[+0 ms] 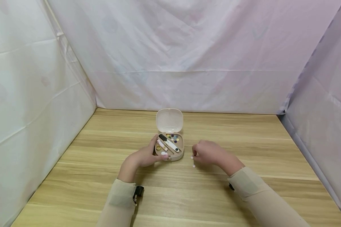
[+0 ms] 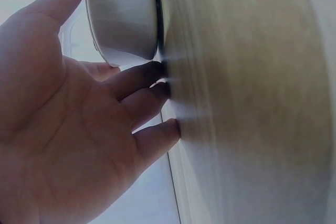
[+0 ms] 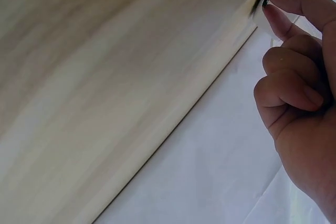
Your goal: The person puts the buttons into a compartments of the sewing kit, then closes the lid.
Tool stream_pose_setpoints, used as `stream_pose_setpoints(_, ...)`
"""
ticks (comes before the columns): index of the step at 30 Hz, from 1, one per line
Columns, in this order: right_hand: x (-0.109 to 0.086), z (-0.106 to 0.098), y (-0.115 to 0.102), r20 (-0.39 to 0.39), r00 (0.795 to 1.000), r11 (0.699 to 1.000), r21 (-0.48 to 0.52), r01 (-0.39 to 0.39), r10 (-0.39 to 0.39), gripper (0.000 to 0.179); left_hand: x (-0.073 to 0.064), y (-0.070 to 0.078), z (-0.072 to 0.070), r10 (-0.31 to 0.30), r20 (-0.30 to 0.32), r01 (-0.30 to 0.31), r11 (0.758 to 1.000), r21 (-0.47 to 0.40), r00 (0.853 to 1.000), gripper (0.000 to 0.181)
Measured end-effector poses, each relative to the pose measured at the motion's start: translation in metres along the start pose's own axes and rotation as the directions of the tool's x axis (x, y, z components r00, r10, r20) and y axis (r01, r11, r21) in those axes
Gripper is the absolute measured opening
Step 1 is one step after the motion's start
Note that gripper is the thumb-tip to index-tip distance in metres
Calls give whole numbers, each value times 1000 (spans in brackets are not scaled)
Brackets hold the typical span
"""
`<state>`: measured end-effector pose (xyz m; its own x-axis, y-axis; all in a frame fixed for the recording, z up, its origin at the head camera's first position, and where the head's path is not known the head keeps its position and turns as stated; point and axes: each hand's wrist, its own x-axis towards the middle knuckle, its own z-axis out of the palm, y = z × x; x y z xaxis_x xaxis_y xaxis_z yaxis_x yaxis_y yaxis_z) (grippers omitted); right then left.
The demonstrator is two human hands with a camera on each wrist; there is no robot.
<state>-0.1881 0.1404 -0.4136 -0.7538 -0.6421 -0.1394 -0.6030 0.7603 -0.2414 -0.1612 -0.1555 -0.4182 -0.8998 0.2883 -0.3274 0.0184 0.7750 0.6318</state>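
Note:
A small beige sewing kit box [image 1: 180, 154] stands on the table, its clear lid [image 1: 169, 120] raised at the back. My left hand [image 1: 144, 156] holds it from the left, thumb along the front edge and fingers at the side; the left wrist view shows the box wall [image 2: 123, 19] between thumb and fingers. Inside lie a black-and-white tool [image 1: 171, 145], a gold thimble [image 1: 158, 147] and several coloured buttons [image 1: 172, 136]. Right of the box, my right hand [image 1: 208, 153] pinches a small dark button [image 3: 266, 1] between thumb and forefinger, its other fingers curled.
Two small white buttons lie by the right fingertips: one [image 1: 192, 157] right at them, another [image 1: 194, 166] a little nearer me. The wooden table [image 1: 170, 195] is bounded by a white cloth [image 1: 182, 63] behind and cloth walls at both sides.

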Motion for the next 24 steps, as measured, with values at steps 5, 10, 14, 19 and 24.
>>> stream_pose_setpoints(5,1,-6,-1,13,1000,1000,-1,-11,11,11,0,-1,0,-1,1,1,1000,-4,1000,115)
stream_pose_setpoints(10,2,-14,-3,4,1000,1000,-22,0,0,11,0,-1,0,3,3,-3,1000,-8,1000,115)
stream_pose_setpoints(14,3,-21,-4,-19,1000,999,-43,21,-22,11,-1,-1,0,5,3,-5,1000,-9,1000,115)
stream_pose_setpoints(19,6,-28,-6,-46,998,997,-53,51,-54,5,-1,-2,1,6,3,-6,1000,-11,1000,115)
stream_pose_setpoints(24,6,-34,-9,-46,997,996,-69,53,-57,6,-2,-1,1,4,-1,-4,1000,-19,1000,115)
